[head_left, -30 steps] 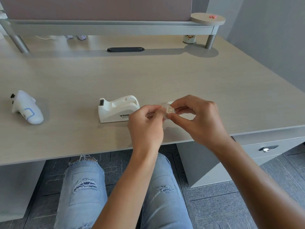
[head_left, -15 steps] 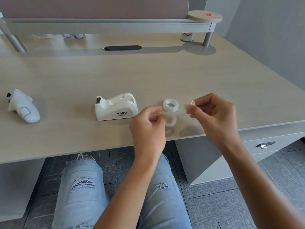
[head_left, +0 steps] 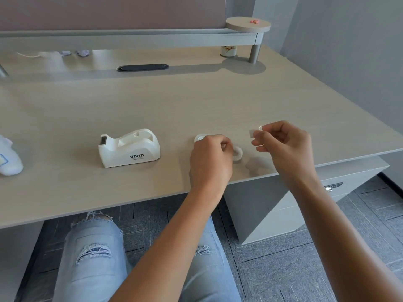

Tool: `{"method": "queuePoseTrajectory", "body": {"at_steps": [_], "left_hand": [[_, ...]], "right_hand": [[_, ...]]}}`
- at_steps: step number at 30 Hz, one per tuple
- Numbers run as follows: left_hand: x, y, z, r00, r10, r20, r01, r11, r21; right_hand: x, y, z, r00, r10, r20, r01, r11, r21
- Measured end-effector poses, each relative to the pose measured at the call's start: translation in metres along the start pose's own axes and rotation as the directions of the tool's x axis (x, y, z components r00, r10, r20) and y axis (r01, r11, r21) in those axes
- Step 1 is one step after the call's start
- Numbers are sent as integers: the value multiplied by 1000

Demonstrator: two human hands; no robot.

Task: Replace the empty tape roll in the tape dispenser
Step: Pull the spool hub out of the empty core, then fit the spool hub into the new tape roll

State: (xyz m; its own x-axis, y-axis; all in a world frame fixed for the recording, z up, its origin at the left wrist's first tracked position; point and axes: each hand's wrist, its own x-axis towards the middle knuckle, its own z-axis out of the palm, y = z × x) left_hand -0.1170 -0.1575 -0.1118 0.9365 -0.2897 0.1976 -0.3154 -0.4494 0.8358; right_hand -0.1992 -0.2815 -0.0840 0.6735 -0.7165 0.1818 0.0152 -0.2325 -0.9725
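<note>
The white tape dispenser [head_left: 128, 148] marked VIVID stands on the desk with its roll bay empty. To its right a white tape roll [head_left: 199, 137] lies flat, mostly hidden behind my left hand [head_left: 210, 160]. That hand's fingers are curled around a thin translucent ring [head_left: 238, 152], which looks like the empty core, just above the desk. My right hand [head_left: 283, 144] is further right and pinches a small white plastic piece [head_left: 254, 132] between thumb and fingers, clear of the desk.
A white handheld device [head_left: 9, 159] lies at the left edge. A raised shelf [head_left: 130, 38] with a round platform [head_left: 248, 25] runs along the back, over a small jar [head_left: 227, 50]. A black cable port [head_left: 142, 67] is set in the desk. The drawer handle [head_left: 332, 186] is below right.
My hands were together on the ring and white piece; they have pulled apart. The right hand moved right with the white piece, and the left now covers part of the tape roll.
</note>
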Motion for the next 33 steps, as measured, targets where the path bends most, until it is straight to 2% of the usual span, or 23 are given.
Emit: {"method": "queuePoseTrajectory", "body": {"at_steps": [4, 6, 13, 16, 19, 22, 24, 26, 29, 33], "left_hand": [[2, -7, -15, 984, 142, -106, -137, 989, 52], [6, -12, -27, 972, 175, -154, -156, 979, 129], [26, -19, -44, 991, 49, 126, -96, 910, 403], [33, -19, -40, 985, 10, 171, -94, 867, 489], [37, -20, -39, 982, 2, 189, -94, 874, 477], [36, -20, -42, 988, 50, 145, -96, 941, 325], [33, -20, -45, 994, 76, 83, -87, 986, 139], [29, -20, -50, 998, 45, 54, -42, 998, -56], [25, -20, -57, 992, -67, 107, 100, 934, -342], [17, -14, -66, 966, -152, 207, 248, 767, -591]], "right_hand": [[5, 4, 3, 999, 21, 29, -21, 1000, -6], [7, 7, 8, 998, 21, 51, -21, 1000, -13], [12, 9, 24, 995, -10, 100, 12, 1000, -19], [15, 9, 27, 994, -16, 106, 19, 999, -29], [18, 11, 27, 995, -11, 104, 14, 999, -30], [19, 10, 27, 994, -16, 107, 17, 1000, -14], [20, 9, 27, 993, -24, 113, 21, 999, 28], [21, 7, 29, 990, -21, 137, 9, 996, 86], [23, 5, 33, 982, 2, 191, -39, 981, 191], [21, 2, 40, 956, 58, 286, -161, 922, 351]]}}
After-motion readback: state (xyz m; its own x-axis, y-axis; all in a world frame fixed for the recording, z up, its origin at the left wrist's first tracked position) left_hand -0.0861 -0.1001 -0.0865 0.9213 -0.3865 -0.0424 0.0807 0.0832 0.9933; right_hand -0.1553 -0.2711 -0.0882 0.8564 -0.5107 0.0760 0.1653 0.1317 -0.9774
